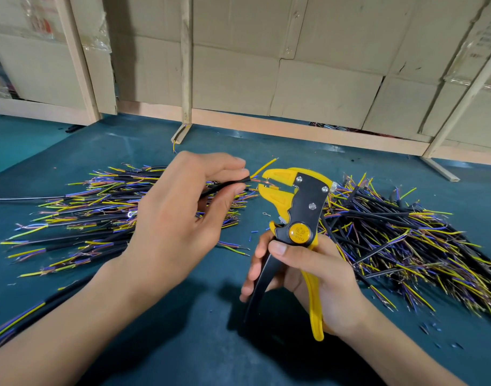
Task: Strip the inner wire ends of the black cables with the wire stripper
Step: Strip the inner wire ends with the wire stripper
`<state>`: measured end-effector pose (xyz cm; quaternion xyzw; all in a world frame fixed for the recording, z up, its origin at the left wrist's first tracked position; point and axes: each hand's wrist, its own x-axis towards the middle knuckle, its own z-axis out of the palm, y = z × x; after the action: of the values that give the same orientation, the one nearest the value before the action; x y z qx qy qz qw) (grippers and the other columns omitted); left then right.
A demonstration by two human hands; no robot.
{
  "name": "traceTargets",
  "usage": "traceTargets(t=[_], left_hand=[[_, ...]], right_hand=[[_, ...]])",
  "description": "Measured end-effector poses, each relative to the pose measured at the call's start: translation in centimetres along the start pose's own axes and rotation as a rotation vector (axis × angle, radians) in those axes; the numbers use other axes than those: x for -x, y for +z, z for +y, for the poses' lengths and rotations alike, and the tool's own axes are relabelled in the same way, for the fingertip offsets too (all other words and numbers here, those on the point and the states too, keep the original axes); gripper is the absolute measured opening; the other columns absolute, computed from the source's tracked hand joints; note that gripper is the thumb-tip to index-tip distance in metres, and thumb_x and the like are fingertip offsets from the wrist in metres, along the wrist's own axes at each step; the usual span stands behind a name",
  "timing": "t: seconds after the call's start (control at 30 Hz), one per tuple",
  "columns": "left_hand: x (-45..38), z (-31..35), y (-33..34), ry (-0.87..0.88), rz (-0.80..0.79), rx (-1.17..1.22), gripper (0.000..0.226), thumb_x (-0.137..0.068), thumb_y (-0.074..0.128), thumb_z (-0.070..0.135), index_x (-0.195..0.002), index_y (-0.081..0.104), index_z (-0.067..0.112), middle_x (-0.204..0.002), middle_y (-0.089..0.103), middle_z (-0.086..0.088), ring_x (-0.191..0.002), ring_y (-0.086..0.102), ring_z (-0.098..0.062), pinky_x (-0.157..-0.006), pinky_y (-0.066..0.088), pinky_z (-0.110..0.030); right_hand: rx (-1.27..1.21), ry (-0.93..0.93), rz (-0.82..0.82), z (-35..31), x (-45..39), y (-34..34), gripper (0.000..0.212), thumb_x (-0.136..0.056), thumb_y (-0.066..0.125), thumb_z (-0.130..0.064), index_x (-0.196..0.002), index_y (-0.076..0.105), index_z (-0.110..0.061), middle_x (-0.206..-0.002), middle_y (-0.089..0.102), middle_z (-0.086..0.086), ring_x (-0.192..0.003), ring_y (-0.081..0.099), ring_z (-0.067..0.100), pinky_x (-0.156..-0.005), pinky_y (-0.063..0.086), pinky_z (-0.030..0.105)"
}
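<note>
Left hand (180, 215) pinches 1 black cable (224, 185) near its cut end, feeding an inner wire into the open yellow mouth of the wire stripper (294, 201). Right hand (302, 274) is wrapped round both handles, which stand apart, not yet squeezed. A yellow wire (263, 166) splays up clear of the mouth.

Risk: bare copper already shows at the mouth; set too deep, a squeeze could shear strands. A loose pinch could let the cable slip.

No bins in sight. Cables lie loose on the green counter (183, 316): left pile (80, 218), right pile (405, 240).
</note>
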<state>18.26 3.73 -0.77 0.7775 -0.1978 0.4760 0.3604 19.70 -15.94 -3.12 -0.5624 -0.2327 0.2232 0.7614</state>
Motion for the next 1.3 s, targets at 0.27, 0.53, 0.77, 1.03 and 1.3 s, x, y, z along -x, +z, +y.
traceTargets(t=[0.27, 0.53, 0.77, 1.03, 1.3], left_hand=[[0.0, 0.3, 0.2, -0.018, -0.02, 0.056, 0.036, -0.095, 0.07, 0.013, -0.123, 0.052, 0.027, -0.11, 0.071, 0.003, -0.101, 0.07, -0.006, -0.082, 0.051, -0.019], [-0.1, 1.2, 0.1, -0.133, -0.014, 0.177, 0.034, -0.091, 0.075, 0.015, -0.114, 0.054, 0.029, -0.104, 0.075, 0.014, -0.091, 0.073, -0.006, -0.074, 0.057, -0.03], [-0.2, 1.4, 0.2, -0.235, -0.011, 0.328, 0.031, -0.088, 0.075, 0.016, -0.103, 0.053, 0.032, -0.097, 0.077, 0.015, -0.085, 0.075, -0.021, -0.073, 0.06, -0.043], [-0.4, 1.4, 0.4, -0.287, -0.016, 0.41, 0.036, -0.085, 0.077, 0.012, -0.101, 0.055, 0.035, -0.094, 0.078, 0.01, -0.084, 0.075, -0.02, -0.072, 0.06, -0.037], [-0.3, 1.2, 0.7, -0.326, -0.034, 0.366, 0.035, -0.085, 0.077, 0.015, -0.1, 0.054, 0.036, -0.094, 0.077, 0.015, -0.085, 0.075, -0.017, -0.073, 0.06, -0.035]], right_hand=[[0.015, 0.026, -0.014, 0.0, 0.0, 0.1, 0.018, -0.085, 0.067, -0.023, -0.09, 0.071, -0.006, -0.08, 0.068, 0.021, -0.072, 0.07, 0.043, -0.072, 0.057, 0.048], [-0.032, 0.039, -0.02, 0.0, 0.0, 0.0, 0.02, -0.083, 0.067, -0.022, -0.089, 0.07, -0.003, -0.079, 0.066, 0.023, -0.072, 0.068, 0.044, -0.074, 0.056, 0.053], [-0.016, 0.044, -0.024, 0.3, 0.2, 0.1, 0.019, -0.083, 0.066, -0.023, -0.086, 0.07, -0.005, -0.079, 0.067, 0.023, -0.073, 0.069, 0.046, -0.074, 0.056, 0.053], [-0.008, 0.051, 0.004, 0.6, 0.2, 0.4, 0.021, -0.079, 0.068, -0.024, -0.083, 0.069, -0.004, -0.075, 0.065, 0.023, -0.069, 0.068, 0.044, -0.074, 0.052, 0.057], [-0.085, 0.073, 0.118, -0.2, 0.2, 1.1, 0.025, -0.06, 0.068, -0.03, -0.06, 0.059, -0.007, -0.053, 0.051, 0.018, -0.041, 0.053, 0.029, -0.045, 0.049, 0.033]])
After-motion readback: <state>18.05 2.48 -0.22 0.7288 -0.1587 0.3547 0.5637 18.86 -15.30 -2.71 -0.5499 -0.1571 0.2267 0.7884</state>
